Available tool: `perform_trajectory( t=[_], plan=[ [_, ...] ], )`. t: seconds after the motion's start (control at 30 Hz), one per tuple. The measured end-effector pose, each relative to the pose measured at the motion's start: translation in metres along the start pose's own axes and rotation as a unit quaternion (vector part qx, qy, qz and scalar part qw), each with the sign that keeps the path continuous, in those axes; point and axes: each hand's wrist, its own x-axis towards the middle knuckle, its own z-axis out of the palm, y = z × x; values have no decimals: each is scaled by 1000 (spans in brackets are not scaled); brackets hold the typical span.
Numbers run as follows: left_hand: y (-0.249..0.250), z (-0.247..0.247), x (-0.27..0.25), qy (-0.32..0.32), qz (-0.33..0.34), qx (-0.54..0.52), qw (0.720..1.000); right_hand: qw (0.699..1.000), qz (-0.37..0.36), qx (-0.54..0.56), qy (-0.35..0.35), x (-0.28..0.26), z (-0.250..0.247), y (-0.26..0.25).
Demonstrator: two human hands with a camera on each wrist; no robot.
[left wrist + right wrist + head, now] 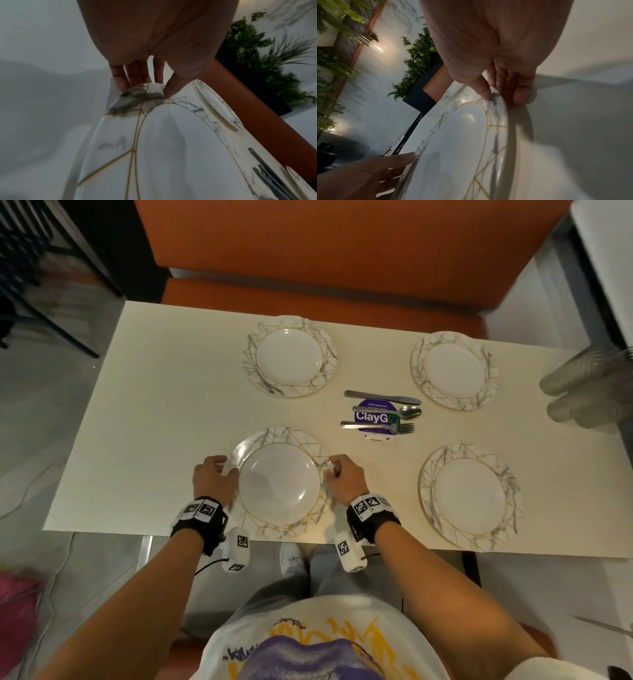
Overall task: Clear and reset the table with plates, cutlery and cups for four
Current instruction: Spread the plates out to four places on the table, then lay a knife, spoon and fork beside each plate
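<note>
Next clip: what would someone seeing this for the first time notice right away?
Both hands hold the near-left plate by its rim, the left hand on one side and the right hand on the other, thumbs on top. Three matching marble-and-gold plates mark the other places on the cream table. In the middle, a knife, spoon and fork lie across a purple sticker.
</note>
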Motion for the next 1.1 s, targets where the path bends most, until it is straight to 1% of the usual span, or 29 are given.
perform_trajectory(
  t=[0.13,0.2,0.27,0.47,0.57,0.7,0.77,0.83,0.97,1.03,1.1],
  plan=[
    [12,8,-10,41,5,83,996,1000,3,12,16,0,-15,3],
    [24,14,-19,63,37,114,991,999,6,17,30,4,-28,6],
    [38,24,-25,65,82,131,986,998,2,14,54,10,-43,13],
    [106,74,-37,-29,208,106,972,994,-21,-2,110,40,-106,30],
    [151,106,-36,-58,248,98,962,992,-43,-26,114,65,-143,32],
    [209,148,-24,-81,278,129,948,986,-79,-88,117,113,-179,30],
    [231,167,-14,-91,286,150,942,978,-104,-141,116,136,-191,29],
    [248,184,-2,-90,297,183,933,965,-127,-208,98,157,-198,24],
    [272,211,18,-76,318,264,907,924,-179,-334,50,194,-201,12],
    [276,219,26,-74,327,298,894,903,-199,-381,15,205,-200,7],
    [278,224,33,-73,332,325,883,878,-223,-423,-4,210,-198,5]
  ],
)
